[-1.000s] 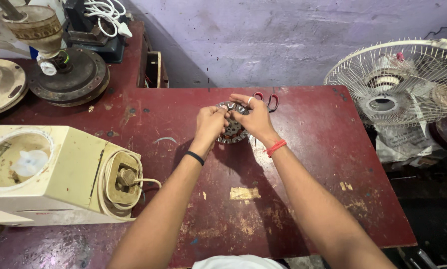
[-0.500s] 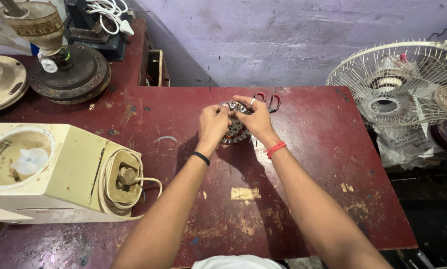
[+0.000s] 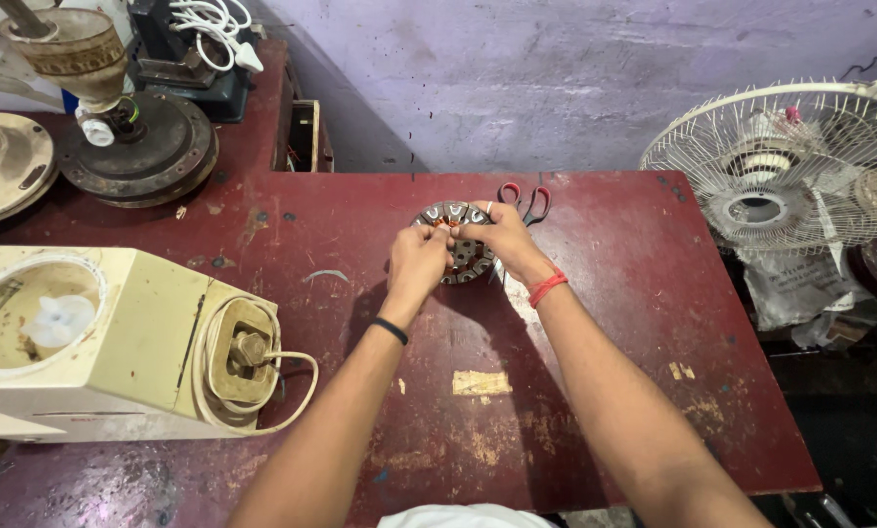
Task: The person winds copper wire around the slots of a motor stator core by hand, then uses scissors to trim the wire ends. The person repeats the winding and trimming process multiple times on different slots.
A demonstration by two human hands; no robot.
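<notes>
Cream mixer base on its side at left of red worktop, cord wound at end. Left hand and right hand both clamped on round motor stator, at worktop centre near far edge. Stator looks heavy, rigid; copper windings fragile, so grip by outer steel rim. Red-handled scissors just behind. Table fan at right. Versus earlier frame: grip unchanged, hands barely shifted.

wall: purple plaster (scuffed) | table: worn red | light: dim, even
</notes>
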